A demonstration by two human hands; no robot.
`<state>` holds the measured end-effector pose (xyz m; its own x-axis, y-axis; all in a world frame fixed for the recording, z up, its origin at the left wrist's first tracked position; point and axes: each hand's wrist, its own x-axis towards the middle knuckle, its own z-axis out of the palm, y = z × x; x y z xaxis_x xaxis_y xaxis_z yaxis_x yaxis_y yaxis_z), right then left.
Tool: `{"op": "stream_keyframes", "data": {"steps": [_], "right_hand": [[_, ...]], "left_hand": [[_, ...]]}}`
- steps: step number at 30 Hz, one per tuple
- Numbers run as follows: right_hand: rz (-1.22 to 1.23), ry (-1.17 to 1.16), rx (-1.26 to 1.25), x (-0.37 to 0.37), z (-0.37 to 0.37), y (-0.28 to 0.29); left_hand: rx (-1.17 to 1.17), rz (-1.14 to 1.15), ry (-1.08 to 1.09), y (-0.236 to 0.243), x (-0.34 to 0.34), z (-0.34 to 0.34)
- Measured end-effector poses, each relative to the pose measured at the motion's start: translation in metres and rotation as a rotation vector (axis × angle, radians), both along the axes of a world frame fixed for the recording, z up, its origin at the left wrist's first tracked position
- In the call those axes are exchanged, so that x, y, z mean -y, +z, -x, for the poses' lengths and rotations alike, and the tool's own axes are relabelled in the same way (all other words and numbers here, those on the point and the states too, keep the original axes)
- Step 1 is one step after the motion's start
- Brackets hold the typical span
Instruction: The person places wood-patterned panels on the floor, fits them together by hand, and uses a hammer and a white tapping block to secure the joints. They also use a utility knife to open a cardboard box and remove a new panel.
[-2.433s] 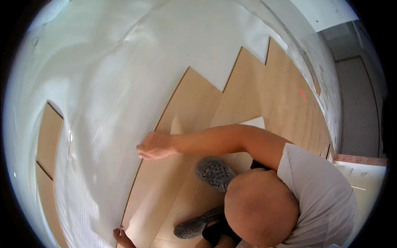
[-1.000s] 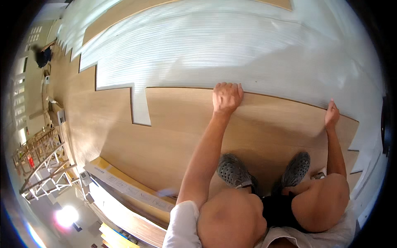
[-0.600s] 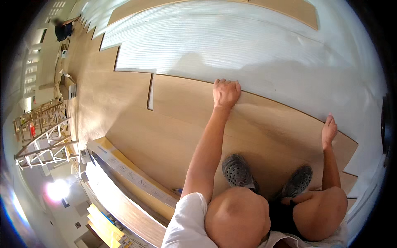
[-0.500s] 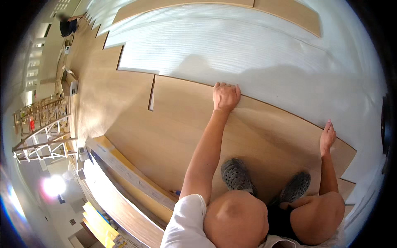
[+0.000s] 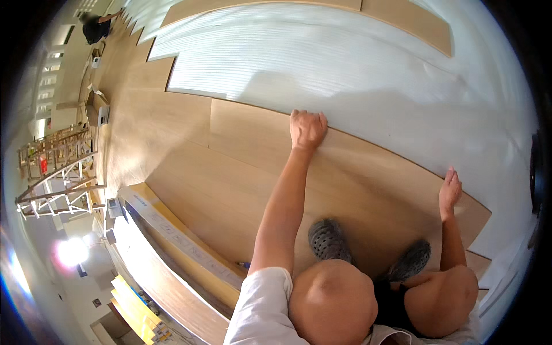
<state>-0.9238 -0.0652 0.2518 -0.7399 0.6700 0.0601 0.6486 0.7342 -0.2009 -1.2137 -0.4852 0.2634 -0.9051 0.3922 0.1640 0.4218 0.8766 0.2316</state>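
Note:
A long light-wood floor plank (image 5: 368,172) lies along the edge of the white ribbed underlay (image 5: 345,69). My left hand (image 5: 307,129) is curled over the plank's far edge, arm stretched out. My right hand (image 5: 450,192) rests flat on the same plank near its right end, fingers pointing away from me. The plank's left end meets the laid boards (image 5: 155,132) at a seam. My grey clogs (image 5: 328,238) stand on the boards just behind it.
An open carton of planks (image 5: 172,230) lies at lower left, with a blue pen (image 5: 244,264) beside it. A wooden scaffold frame (image 5: 52,172) and a small box (image 5: 98,109) stand at the left. Another person (image 5: 95,26) crouches at far upper left. More boards (image 5: 402,17) run along the top.
The white gap between the plank's left end and the laid boards has closed; the plank has slid left. Both hands stay on it, and my right hand sits a little lower.

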Motion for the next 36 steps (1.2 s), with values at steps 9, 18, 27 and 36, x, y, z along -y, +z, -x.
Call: {"op": "stream_keyframes", "data": {"steps": [9, 18, 27, 36], "right_hand": [[-0.004, -0.007, -0.049, -0.003, 0.002, 0.002], [-0.009, 0.078, 0.093, -0.006, 0.003, -0.014], [0.302, 0.119, -0.166, -0.004, -0.044, 0.033], [0.175, -0.399, 0.048, 0.046, -0.354, 0.103]], "left_hand": [[0.017, -0.048, 0.035, -0.003, -0.002, 0.001], [0.162, 0.043, 0.068, -0.013, -0.001, -0.002], [0.287, -0.039, 0.062, -0.046, -0.007, -0.025], [0.177, 0.172, 0.048, -0.019, 0.055, -0.017]]}}
